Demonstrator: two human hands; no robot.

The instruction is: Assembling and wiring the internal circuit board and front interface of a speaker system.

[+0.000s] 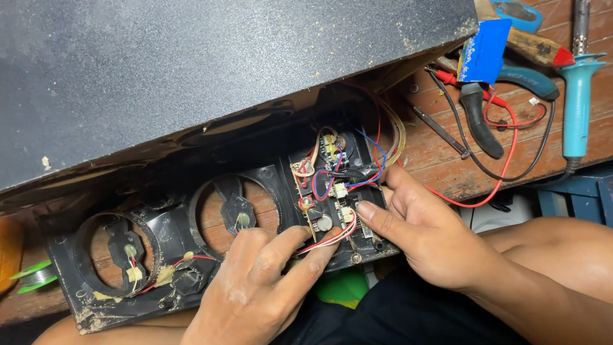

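Observation:
A black plastic front panel (159, 223) with two round openings lies tilted against a large black speaker cabinet (191, 70). At its right end sits a small circuit board (329, 185) with red, blue and white wires. My left hand (255, 287) rests on the panel's lower edge, its fingers pinching the red and white wire bundle (332, 237) beside the board. My right hand (421, 230) grips the panel's right end, thumb pressed on the board's lower right corner.
On the wooden bench behind lie pliers with teal handles (504, 96), a teal soldering iron (578, 96), a blue card (483, 51), red and black probe leads (504, 160) and a screwdriver (440, 131). A green solder spool (35, 276) sits at the left.

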